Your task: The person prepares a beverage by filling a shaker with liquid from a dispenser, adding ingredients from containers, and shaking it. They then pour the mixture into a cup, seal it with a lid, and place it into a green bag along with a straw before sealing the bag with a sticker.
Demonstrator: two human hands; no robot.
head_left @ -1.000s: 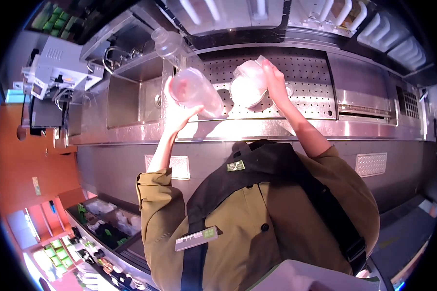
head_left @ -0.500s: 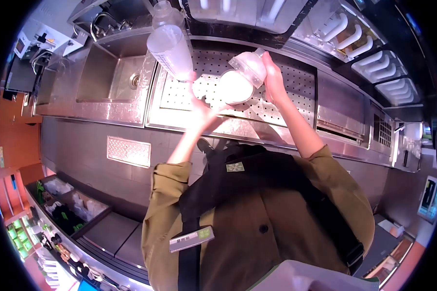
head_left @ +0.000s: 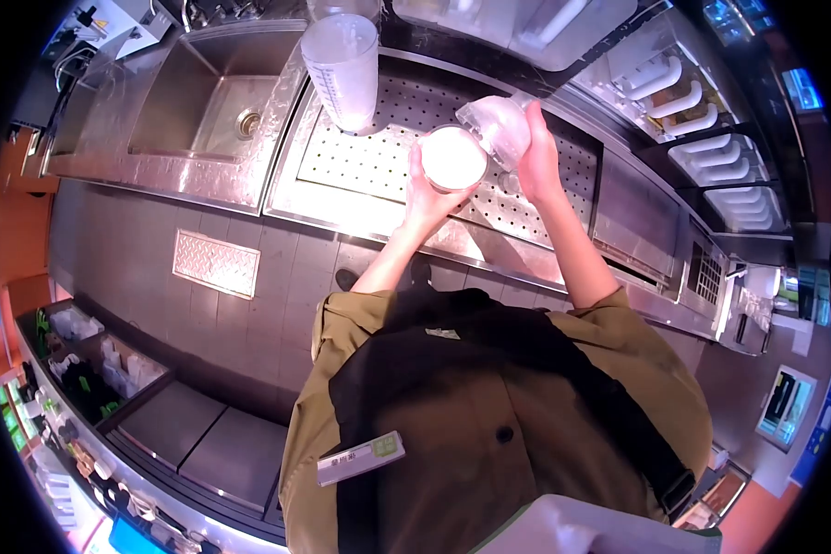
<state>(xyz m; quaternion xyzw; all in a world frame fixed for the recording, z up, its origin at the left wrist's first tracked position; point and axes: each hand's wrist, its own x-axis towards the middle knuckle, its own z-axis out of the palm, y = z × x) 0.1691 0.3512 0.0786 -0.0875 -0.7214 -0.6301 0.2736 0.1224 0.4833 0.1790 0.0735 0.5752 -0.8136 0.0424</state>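
My left hand (head_left: pixel 425 201) is wrapped round a cup (head_left: pixel 453 159) whose top looks bright white. The cup is over the perforated steel drain tray (head_left: pixel 369 168). My right hand (head_left: pixel 541 164) grips a clear plastic dome lid (head_left: pixel 497 129), tilted beside the cup, and its edge comes close to the cup's rim on the right. Left of my hands, a tall translucent measuring jug (head_left: pixel 343 78) with printed markings stands on the tray, coated white inside.
A steel sink (head_left: pixel 194 120) adjoins the tray on the left. Bins with white handles (head_left: pixel 681 102) line the back right of the counter. Behind me on the left is a low counter with boxes (head_left: pixel 120 369) of supplies. A metal floor plate (head_left: pixel 215 263) lies below the sink.
My left hand has moved right, away from the measuring jug, and closed round the cup. My right hand still holds the dome lid by the cup. The whole view has shifted slightly.
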